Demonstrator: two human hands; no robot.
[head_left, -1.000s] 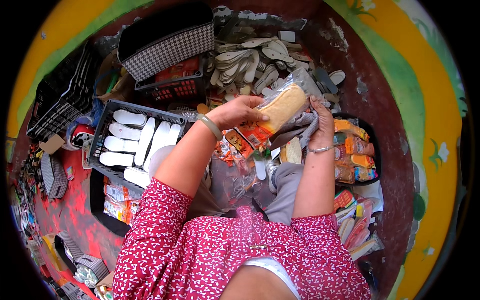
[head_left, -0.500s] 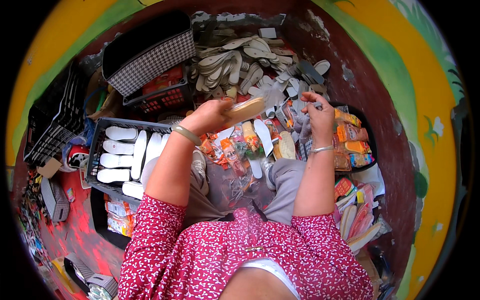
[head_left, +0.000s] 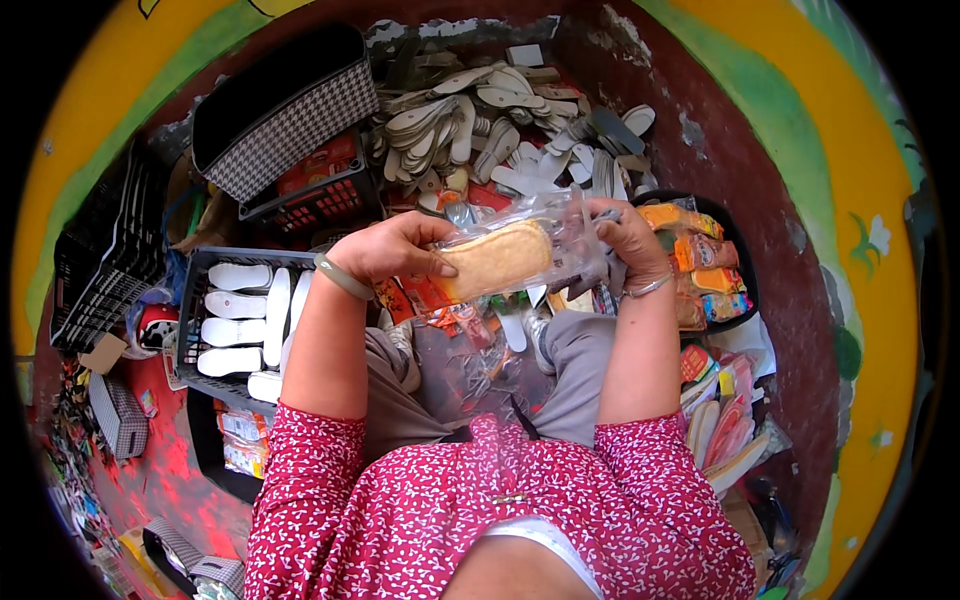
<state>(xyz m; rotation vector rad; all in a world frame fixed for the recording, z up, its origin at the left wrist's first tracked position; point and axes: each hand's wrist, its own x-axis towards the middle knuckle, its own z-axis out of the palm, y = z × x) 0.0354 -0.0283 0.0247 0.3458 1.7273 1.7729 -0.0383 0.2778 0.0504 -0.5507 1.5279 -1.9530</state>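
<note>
Both hands held a tan insole [head_left: 497, 258] in a clear plastic sleeve [head_left: 560, 235] above the person's lap.

The insole's far end was blurred by the crinkled plastic, and the fingertips of the right hand [head_left: 625, 238] were hidden behind the sleeve; the small packets below the insole were too jumbled to tell apart. Half a second before, the insole had sat lower and looked narrower, with the right hand off to its side; it had since risen and turned broadside, with the right hand closed on the sleeve's end. The insole was tan, oval and faintly textured, lying crosswise. The left hand [head_left: 395, 250] pinched its near end, thumb on top. Left of the insole stood a dark crate [head_left: 195, 300] of white insoles [head_left: 235, 305]; beyond the insole lay a heap of pale soles [head_left: 480, 120].
</note>
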